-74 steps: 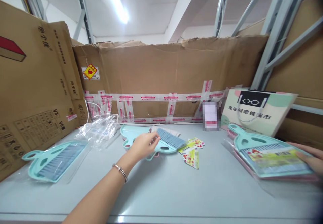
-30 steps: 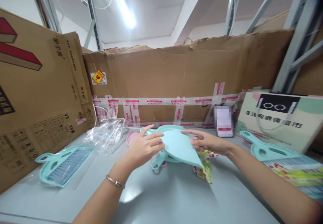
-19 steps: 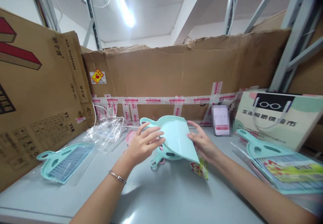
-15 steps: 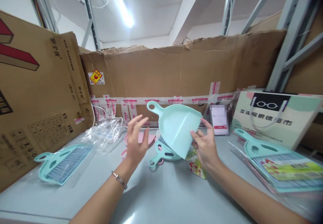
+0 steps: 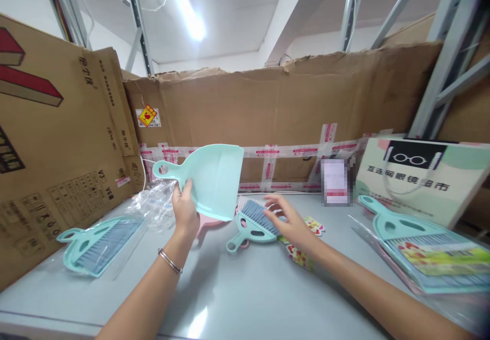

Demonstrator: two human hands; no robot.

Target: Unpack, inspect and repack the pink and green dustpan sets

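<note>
My left hand (image 5: 185, 213) grips a mint-green dustpan (image 5: 216, 179) by its edge near the handle, raised above the table. Its handle points left and its wide lip faces right. My right hand (image 5: 293, 223) is over the bristle end of a mint-green hand brush (image 5: 257, 234), fingers apart and slightly curled; whether the fingertips touch it I cannot tell. That brush lies on the table, with pink and pale bristle parts showing beneath it. A pink dustpan (image 5: 206, 223) is partly hidden behind the raised one. Printed cards (image 5: 300, 257) lie under my right hand and forearm.
A bagged dustpan-and-brush set (image 5: 100, 245) lies at the left, more bagged sets (image 5: 424, 250) at the right. Crumpled clear plastic (image 5: 151, 203), a phone (image 5: 335, 180) and a paper bag (image 5: 413, 176) stand or lie farther back. Cardboard boxes (image 5: 237, 105) wall the table (image 5: 245, 294).
The dustpan has passed from my right hand to my left and moved left. My right hand has lowered leftward to the brush, whose bristles now show more fully.
</note>
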